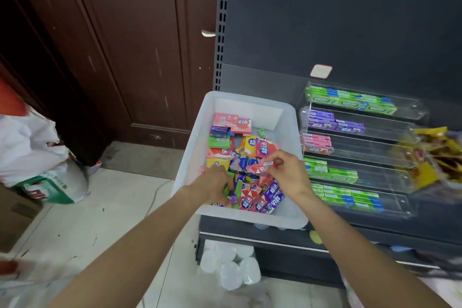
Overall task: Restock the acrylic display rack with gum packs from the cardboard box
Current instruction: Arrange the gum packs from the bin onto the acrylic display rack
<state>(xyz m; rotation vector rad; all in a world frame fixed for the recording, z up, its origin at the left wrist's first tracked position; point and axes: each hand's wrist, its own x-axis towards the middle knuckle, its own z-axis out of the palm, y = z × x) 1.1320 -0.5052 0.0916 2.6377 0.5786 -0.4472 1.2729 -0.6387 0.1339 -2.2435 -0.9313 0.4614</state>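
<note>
Bin: a white translucent plastic bin (192, 147) sits on the dark shelf (250, 229), just left of the rack; no cardboard box shows here.
Gum packs in bin: a loose heap of gum packs (246, 150) in red, pink, purple, green, orange and yellow lies jumbled across the bin floor, thickest toward the near end.
Left hand: the left hand (212, 182) reaches down into the near end of the heap, grip curled round green packs (227, 191); how many it holds cannot be told.
Right hand: the right hand (287, 172) is above the heap, grip pinching a red-and-white pack (258, 167) between thumb and fingertips, the pack lifted clear of the others.
Rack: the clear acrylic display rack (410, 117) stands on the same shelf with 5 tiers, each filled only at its left end.
Tiers: from top to bottom, green-and-blue packs (350, 101), purple packs (335, 124), pink packs (316, 142), green packs (330, 171), and green-and-blue packs (350, 197).
Right of rack: blurred yellow snack packets (435, 155) hang over its right end.
Floor: white bags (30, 147) lie beside a dark wooden door (112, 45); white plastic cups (230, 267) are below the shelf.
</note>
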